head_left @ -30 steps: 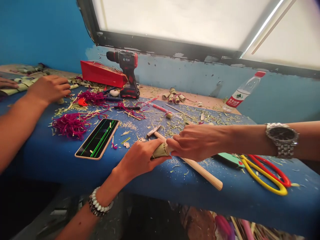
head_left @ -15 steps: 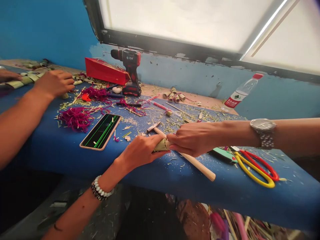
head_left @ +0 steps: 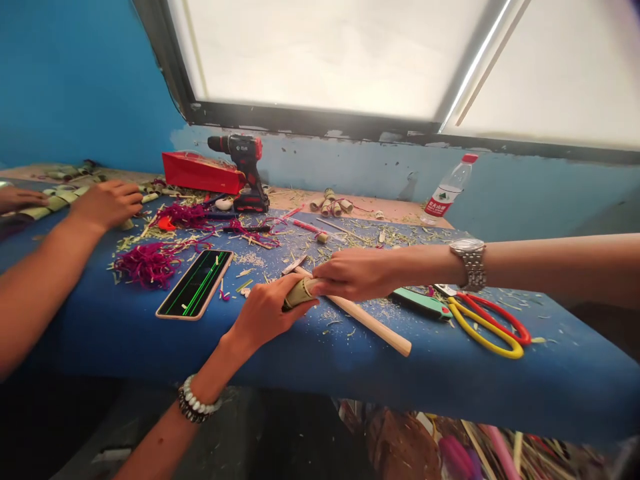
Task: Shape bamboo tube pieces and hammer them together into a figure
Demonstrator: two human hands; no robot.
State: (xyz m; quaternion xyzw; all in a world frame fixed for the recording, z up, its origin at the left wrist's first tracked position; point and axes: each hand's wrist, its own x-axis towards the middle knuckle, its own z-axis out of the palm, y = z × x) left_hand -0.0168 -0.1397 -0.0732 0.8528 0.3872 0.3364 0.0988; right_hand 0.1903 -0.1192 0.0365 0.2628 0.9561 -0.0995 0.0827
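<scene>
A short pale-green tube, apparently bamboo (head_left: 299, 294), is held between my two hands above the front of the table. My left hand (head_left: 267, 308), wearing beaded bracelets, is closed round its left part, with the thumb along the near side. From the right, my right hand (head_left: 357, 273), with a metal watch on the wrist, is closed on the other end; its fingertips are partly hidden, so I cannot tell whether they hold anything else. Beneath my hands lies a hammer (head_left: 373, 325) with a wooden handle, its metal head just beyond the tube.
Right of the hammer lie a green-handled tool (head_left: 423, 304) and red-and-yellow-handled scissors (head_left: 487, 327). A phone (head_left: 195, 285), purple string (head_left: 147, 265), a cordless drill (head_left: 245, 172) and a water bottle (head_left: 447, 192) surround the work area. Another person's hands (head_left: 103, 205) work at the left.
The camera view has shifted, so the table things sit lower or further left. Both hands keep their hold on the tube, and more of its left end shows now.
</scene>
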